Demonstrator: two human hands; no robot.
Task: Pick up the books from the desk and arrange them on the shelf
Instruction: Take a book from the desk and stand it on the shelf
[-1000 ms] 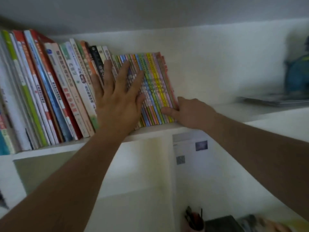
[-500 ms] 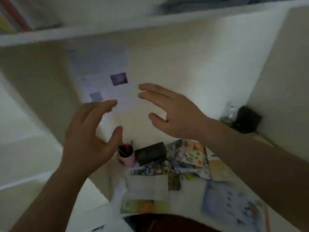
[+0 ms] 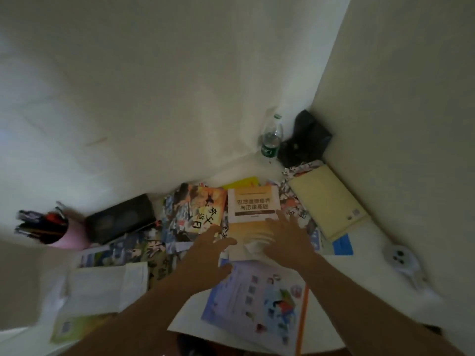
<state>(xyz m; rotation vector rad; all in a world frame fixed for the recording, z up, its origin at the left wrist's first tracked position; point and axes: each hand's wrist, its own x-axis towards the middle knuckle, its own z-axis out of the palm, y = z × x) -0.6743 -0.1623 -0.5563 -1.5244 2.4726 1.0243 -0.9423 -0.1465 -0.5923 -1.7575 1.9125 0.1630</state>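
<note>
Several books lie scattered flat on the white desk (image 3: 370, 242). A white and orange book (image 3: 253, 206) with dark lettering lies in the middle. My right hand (image 3: 289, 240) is over its near end with fingers spread. Just left of that book is my left hand (image 3: 208, 253), fingers spread and holding nothing. A comic book (image 3: 203, 211) with a flame-coloured cover lies to the left, a pale yellow book (image 3: 326, 204) to the right, and a light blue picture book (image 3: 257, 301) nearest me. The shelf is out of view.
A pink pen cup (image 3: 65, 237) and a black case (image 3: 120, 217) stand at the left by the wall. A clear bottle (image 3: 272, 138) and a black bag (image 3: 304, 140) fill the back corner. A white round gadget (image 3: 399, 258) lies at the right. White papers (image 3: 102, 286) lie near left.
My view dropped from the shelf of upright books to the desk. Both hands left the shelved books and came down over the white and orange book.
</note>
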